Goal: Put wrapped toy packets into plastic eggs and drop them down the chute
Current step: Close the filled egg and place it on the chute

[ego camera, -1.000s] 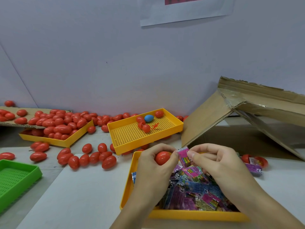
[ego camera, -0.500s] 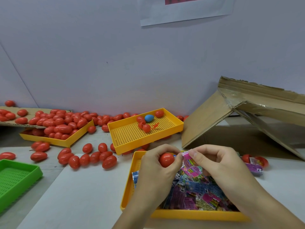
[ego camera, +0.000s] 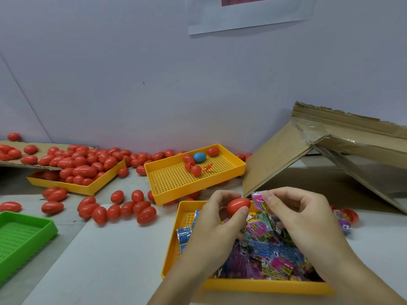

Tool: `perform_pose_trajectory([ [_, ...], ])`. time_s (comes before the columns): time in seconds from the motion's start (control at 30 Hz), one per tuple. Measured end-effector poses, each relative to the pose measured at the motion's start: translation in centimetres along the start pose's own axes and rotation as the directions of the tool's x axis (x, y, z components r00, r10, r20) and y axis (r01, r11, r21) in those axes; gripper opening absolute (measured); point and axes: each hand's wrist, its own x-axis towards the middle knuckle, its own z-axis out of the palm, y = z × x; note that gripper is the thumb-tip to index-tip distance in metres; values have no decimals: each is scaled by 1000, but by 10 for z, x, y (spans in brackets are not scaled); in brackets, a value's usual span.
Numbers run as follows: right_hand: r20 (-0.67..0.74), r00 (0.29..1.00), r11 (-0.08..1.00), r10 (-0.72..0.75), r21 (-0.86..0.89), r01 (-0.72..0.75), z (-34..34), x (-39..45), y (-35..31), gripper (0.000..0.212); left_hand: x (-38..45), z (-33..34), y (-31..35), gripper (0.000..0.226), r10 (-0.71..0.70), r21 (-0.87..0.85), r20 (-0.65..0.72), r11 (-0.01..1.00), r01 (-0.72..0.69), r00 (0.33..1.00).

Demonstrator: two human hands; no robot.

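Head view: left hand (ego camera: 217, 225) grips red egg (ego camera: 237, 206); right hand (ego camera: 295, 216) pinches pink packet (ego camera: 258, 198) just beside egg, ready for stuffing over near tray (ego camera: 253, 285).

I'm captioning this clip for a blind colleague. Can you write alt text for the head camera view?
A person's left hand holds a red plastic egg while the right hand pinches a pink toy packet beside it, above a yellow tray of packets. Loose red eggs, more trays and a cardboard chute lie behind.
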Motion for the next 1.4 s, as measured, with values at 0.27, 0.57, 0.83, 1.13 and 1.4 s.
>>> perform_pose_trajectory([
  [0.27,25,997,994,-79,-77,81,-1,1,3,30,0,-1,-1,35,88,31,-81,996,-86,993],
  [0.57,53,996,995,-69,-67,73,0,2,7,25,0,-2,-1,30,106,-14,-59,994,-107,993],
  [0.83,67,996,999,-54,8,54,0,2,6,25,0,-2,1,29,99,-64,-47,993,-102,994],
  [1.13,81,994,997,-67,41,64,0,0,3,27,1,-5,-2,26,95,-106,-48,989,-100,994],
  [1.4,63,994,994,-88,63,84,0,1,4,25,1,-4,-1,29,107,-88,-50,990,-111,993],
])
